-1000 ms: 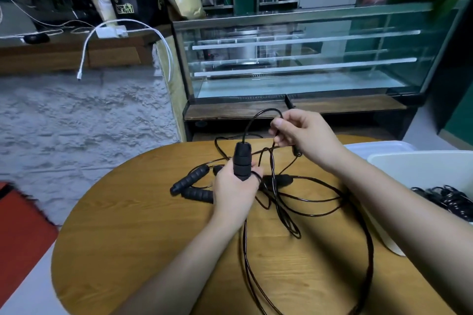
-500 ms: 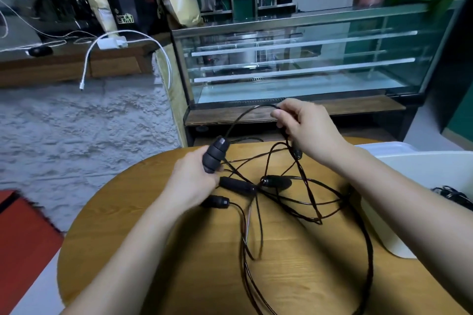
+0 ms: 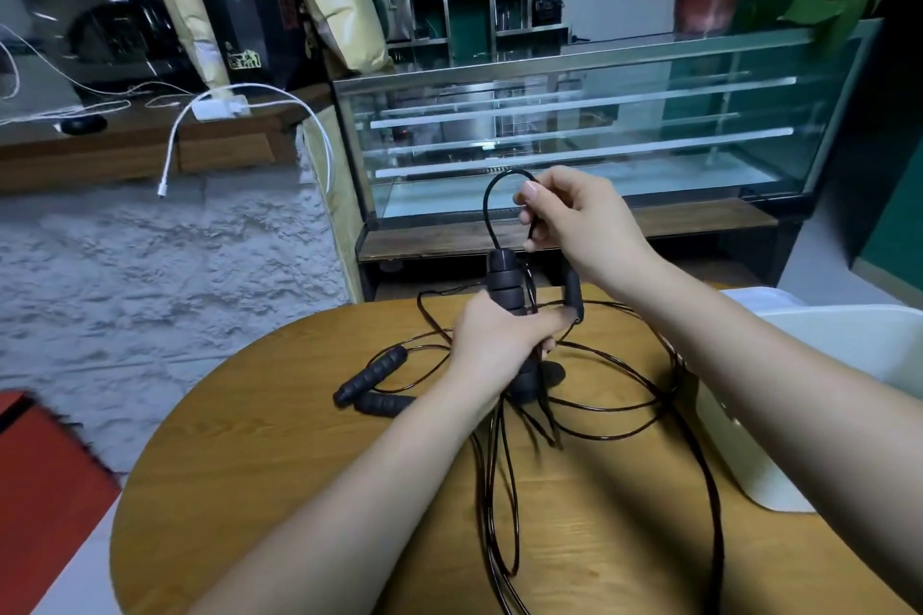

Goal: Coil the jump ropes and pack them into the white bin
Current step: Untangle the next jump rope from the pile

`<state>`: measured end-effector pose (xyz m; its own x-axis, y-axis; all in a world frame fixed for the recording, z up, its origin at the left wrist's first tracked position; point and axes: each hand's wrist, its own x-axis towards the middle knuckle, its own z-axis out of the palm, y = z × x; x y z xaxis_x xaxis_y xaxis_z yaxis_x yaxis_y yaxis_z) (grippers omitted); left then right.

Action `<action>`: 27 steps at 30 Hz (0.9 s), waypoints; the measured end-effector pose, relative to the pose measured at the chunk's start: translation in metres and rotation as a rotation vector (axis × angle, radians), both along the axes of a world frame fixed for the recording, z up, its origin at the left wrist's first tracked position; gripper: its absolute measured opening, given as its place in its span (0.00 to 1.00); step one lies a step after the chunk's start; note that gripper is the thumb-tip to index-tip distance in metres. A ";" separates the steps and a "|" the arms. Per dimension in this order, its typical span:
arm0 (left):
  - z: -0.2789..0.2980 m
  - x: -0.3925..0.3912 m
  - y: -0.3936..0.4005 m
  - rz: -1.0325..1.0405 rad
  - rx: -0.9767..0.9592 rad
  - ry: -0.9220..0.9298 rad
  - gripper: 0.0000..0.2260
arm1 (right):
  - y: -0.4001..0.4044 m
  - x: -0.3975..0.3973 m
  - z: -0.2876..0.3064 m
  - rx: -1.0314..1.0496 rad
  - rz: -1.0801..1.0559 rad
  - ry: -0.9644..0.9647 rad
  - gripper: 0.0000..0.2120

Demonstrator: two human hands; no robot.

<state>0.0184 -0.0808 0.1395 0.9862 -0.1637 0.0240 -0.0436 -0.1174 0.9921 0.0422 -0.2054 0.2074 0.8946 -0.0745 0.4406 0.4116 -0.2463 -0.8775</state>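
Fingers of the left hand point(image 3: 492, 340) are wrapped round an upright black handle point(image 3: 503, 282), with what looks like a second handle bundled low in the same fist, though I cannot tell that for sure. Half a second ago that handle was tipped out to the left, away from the cord; now I see it stood up again under the right hand point(image 3: 582, 227), whose thumb and fingertips pinch the thin black cord point(image 3: 492, 210) just where it arches up out of the handle's top. That arch is a fresh short loop, so I judge we are laying the first turns of a coil against the handle rather than sorting the tangle. Most of the cord is loose: long loops sprawl over the round wooden table point(image 3: 279, 464) and run off the near edge. Two more handles point(image 3: 372, 377) lie side by side on the table to the left of the held one, well apart from the work, so another rope is waiting. At the right edge of the table the white bin point(image 3: 844, 340) stands near the right forearm; this view does not show what is inside it. My worry is the crossing strands below the fist, which could snag as the slack is drawn up.
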 end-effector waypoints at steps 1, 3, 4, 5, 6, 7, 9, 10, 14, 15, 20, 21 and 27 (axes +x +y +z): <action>0.000 0.001 -0.003 0.015 0.013 0.013 0.08 | -0.001 0.001 -0.001 0.004 0.009 -0.003 0.10; 0.006 0.002 -0.002 0.026 -0.031 0.015 0.04 | -0.004 -0.003 -0.001 -0.008 0.001 -0.028 0.09; 0.014 0.003 0.001 0.013 -0.082 0.006 0.03 | -0.007 -0.007 -0.002 0.004 -0.004 -0.038 0.09; 0.023 0.004 0.004 -0.009 -0.129 -0.012 0.03 | -0.010 -0.011 -0.004 0.050 0.001 -0.032 0.11; 0.033 0.005 0.008 -0.030 -0.161 -0.036 0.03 | -0.013 -0.016 -0.009 0.093 0.015 -0.013 0.13; 0.043 0.007 0.012 -0.050 -0.183 -0.057 0.03 | -0.016 -0.016 -0.019 0.130 0.035 0.019 0.14; 0.062 0.009 0.018 -0.071 -0.218 -0.087 0.03 | -0.017 -0.022 -0.043 0.140 0.083 0.115 0.14; 0.071 0.011 0.020 -0.073 -0.235 -0.095 0.03 | -0.017 -0.025 -0.056 0.095 0.095 0.179 0.15; 0.102 0.016 0.024 -0.108 -0.291 -0.105 0.04 | -0.004 -0.057 -0.104 -0.416 0.169 0.165 0.29; 0.108 0.017 0.025 -0.120 -0.299 -0.108 0.05 | 0.000 -0.060 -0.112 -0.495 0.141 0.155 0.25; 0.113 0.019 0.034 -0.110 -0.208 -0.141 0.07 | 0.004 -0.053 -0.102 -0.538 -0.078 0.119 0.16; 0.108 0.022 0.038 -0.075 -0.196 -0.134 0.08 | -0.001 -0.053 -0.094 -0.505 -0.107 0.130 0.17; 0.062 0.044 0.066 0.107 -0.146 -0.003 0.09 | -0.034 -0.050 -0.045 -0.381 -0.322 0.035 0.21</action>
<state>0.0622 -0.0153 0.2019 0.9977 -0.0525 0.0433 -0.0421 0.0241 0.9988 -0.0080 -0.2393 0.1620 0.8674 -0.1890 0.4603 0.2337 -0.6619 -0.7122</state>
